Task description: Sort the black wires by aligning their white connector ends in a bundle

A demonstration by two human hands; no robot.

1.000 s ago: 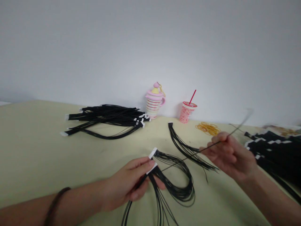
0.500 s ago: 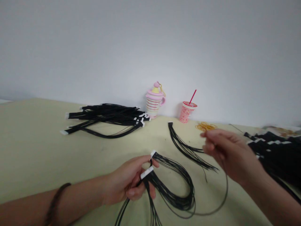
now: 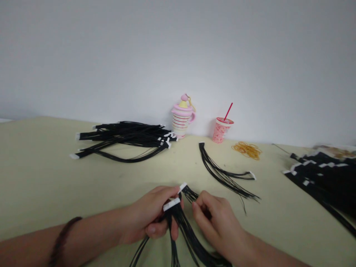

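Black wires with white connectors [image 3: 171,204] hang from my left hand [image 3: 160,213], whose fingers are closed round them near the connectors. A second white connector [image 3: 183,187] sticks up beside my left fingertips. Just right of it, my right hand [image 3: 213,218] is closed on the black wires [image 3: 190,193] that run from that connector; the fingers hide part of them. The looped wires pass down below my right hand to the bottom edge. Behind the hands, a separate black harness [image 3: 219,174] lies on the table.
On the table [image 3: 36,178], a pile of black harnesses [image 3: 125,135] lies at left and a larger one [image 3: 328,178] at right. A pink striped mug [image 3: 180,122], a pink cup with straw [image 3: 221,130] and yellow rubber bands [image 3: 247,150] are near the wall [image 3: 139,55].
My right hand has moved left and down from beside the rubber bands to the wires near my left hand. The single wire it was drawing out to the right no longer shows there.
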